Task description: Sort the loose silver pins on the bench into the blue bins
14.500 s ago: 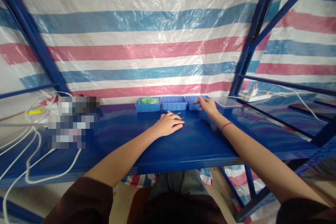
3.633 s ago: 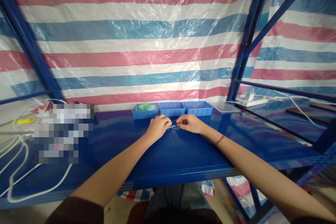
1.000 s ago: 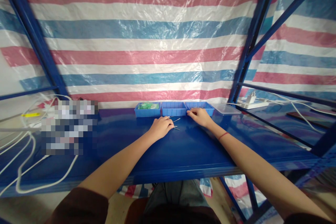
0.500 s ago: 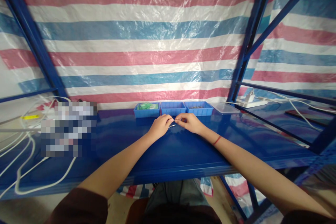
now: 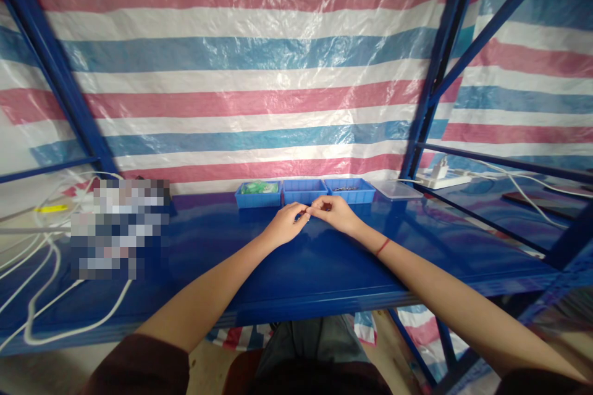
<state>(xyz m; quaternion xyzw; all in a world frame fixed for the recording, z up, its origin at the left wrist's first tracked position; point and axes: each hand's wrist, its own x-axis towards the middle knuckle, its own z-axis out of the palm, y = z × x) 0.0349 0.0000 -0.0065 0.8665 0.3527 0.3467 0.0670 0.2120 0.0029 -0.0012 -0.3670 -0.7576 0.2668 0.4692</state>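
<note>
My left hand [image 5: 288,223] and my right hand [image 5: 337,215] meet fingertip to fingertip just above the table, in front of the bins. Thumb and forefinger are pinched together on both hands. Whatever sits between those fingertips is too small to make out. A bit of thin silvery metal pieces [image 5: 299,218] shows under my left fingers; the rest is covered by that hand. Behind the right hand stands a blue bin [image 5: 361,197] holding several small metal pieces [image 5: 346,189]. Left of it are a middle blue bin [image 5: 304,186] and a third bin [image 5: 258,200] with green-and-white contents [image 5: 260,187].
A translucent flat lid [image 5: 399,190] lies right of the bins. A white power strip [image 5: 445,180] is farther right. On the left, white cables [image 5: 58,259] run beside a pixelated pile [image 5: 120,228]. Blue frame posts [image 5: 433,74] rise at both sides of the blue table [image 5: 296,278].
My right hand has come left from the right bin's front edge to meet my left hand. The metal pieces seen loose on the table a second ago are now mostly covered by my left hand.
</note>
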